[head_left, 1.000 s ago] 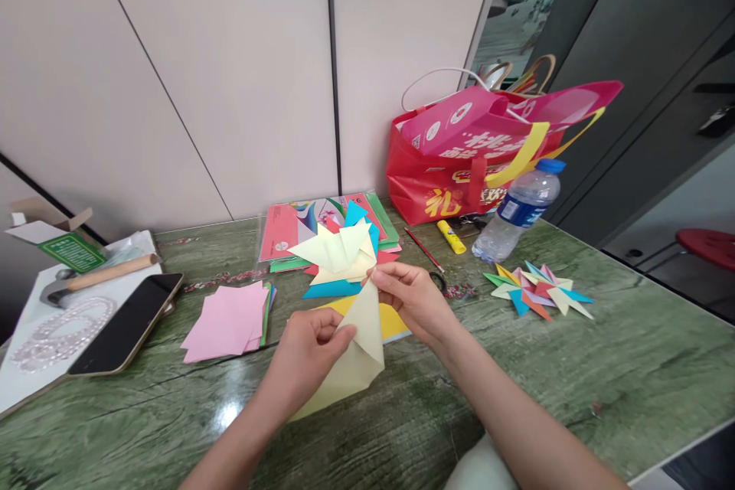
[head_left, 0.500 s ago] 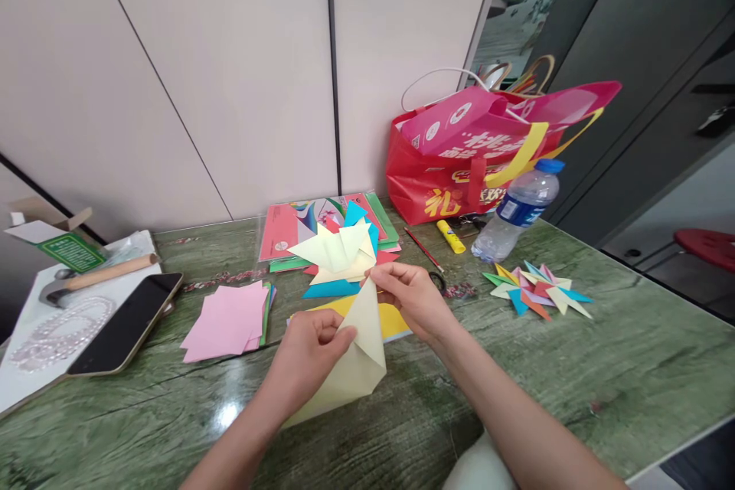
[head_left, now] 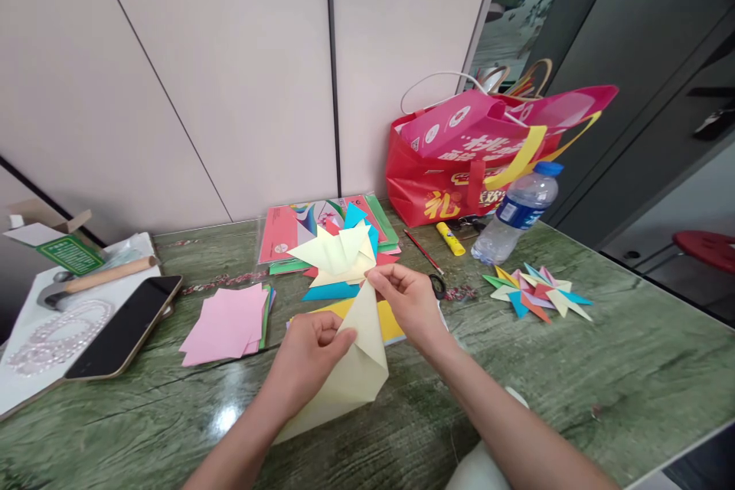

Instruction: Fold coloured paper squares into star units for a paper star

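A pale yellow sheet of paper [head_left: 357, 375], partly folded, is held between both hands over the table's front part. My left hand [head_left: 313, 356] pinches its left side, thumb on top. At the paper's upper tip, my right hand [head_left: 402, 298] closes thumb and fingers on the point. Just behind lie folded paper pieces in cream [head_left: 336, 251], blue and red, piled on a pink pack [head_left: 287, 233]. Yellow paper [head_left: 391, 324] lies partly hidden behind the hands. Pink square sheets [head_left: 227, 324] are stacked to the left.
A red bag [head_left: 436, 176], a bottle [head_left: 514, 214], a glue stick [head_left: 451, 238], a pencil [head_left: 423, 251] and a colourful folded star [head_left: 538, 291] are on the right. At left are a phone [head_left: 129, 329], a hammer [head_left: 109, 273] and a green box [head_left: 72, 253].
My right hand has shifted slightly left with the paper's tip. The paper's lower edge sits a little lower. Both hands keep their hold.
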The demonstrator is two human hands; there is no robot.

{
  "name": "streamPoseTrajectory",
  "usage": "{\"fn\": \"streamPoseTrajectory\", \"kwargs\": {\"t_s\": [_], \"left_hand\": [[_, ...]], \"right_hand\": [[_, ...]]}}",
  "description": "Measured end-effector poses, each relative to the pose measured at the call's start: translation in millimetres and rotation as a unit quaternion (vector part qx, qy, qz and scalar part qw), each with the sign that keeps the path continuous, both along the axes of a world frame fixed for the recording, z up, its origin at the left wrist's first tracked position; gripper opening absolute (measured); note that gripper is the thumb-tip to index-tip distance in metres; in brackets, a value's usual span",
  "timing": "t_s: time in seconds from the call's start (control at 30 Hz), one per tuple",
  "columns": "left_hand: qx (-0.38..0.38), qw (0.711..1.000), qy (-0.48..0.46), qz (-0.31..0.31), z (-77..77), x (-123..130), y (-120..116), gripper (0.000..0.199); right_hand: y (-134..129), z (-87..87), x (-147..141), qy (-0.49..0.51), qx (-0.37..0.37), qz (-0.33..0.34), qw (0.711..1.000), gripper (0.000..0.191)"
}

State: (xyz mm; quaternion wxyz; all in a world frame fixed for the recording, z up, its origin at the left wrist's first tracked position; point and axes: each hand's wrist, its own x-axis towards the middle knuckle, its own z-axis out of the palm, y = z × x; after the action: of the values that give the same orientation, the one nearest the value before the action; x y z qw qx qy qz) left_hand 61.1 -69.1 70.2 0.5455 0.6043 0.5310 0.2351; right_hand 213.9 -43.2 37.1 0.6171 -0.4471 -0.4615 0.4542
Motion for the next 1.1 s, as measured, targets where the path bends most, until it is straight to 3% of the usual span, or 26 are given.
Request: {"fn": "streamPoseTrajectory", "kwargs": {"t_s": [0.17, 0.6, 0.87, 1.1], "left_hand": [[-0.023, 1.000, -0.020, -0.002, -3.0, -3, 2, 0.029], [-0.014, 1.000, -0.010, 0.006, -3.2, -3, 2, 0.028], [0.008, 1.000, 0.017, 0.007, -4.0, -2, 2, 0.030], [-0.008, 1.000, -0.017, 0.011, -1.6, -2, 4, 0.028]], "right_hand": [[-5, 3.6, -4, -0.069, 0.051, -0.063, 0.994, 0.015], [1, 4.8, 6, 0.033, -0.020, 0.093, 0.995, 0.020], [3, 2.5, 8, 0.025, -0.022, 0.056, 0.998, 0.026], [2, 6.6, 8, 0.019, -0.016, 0.055, 0.998, 0.029]]}}
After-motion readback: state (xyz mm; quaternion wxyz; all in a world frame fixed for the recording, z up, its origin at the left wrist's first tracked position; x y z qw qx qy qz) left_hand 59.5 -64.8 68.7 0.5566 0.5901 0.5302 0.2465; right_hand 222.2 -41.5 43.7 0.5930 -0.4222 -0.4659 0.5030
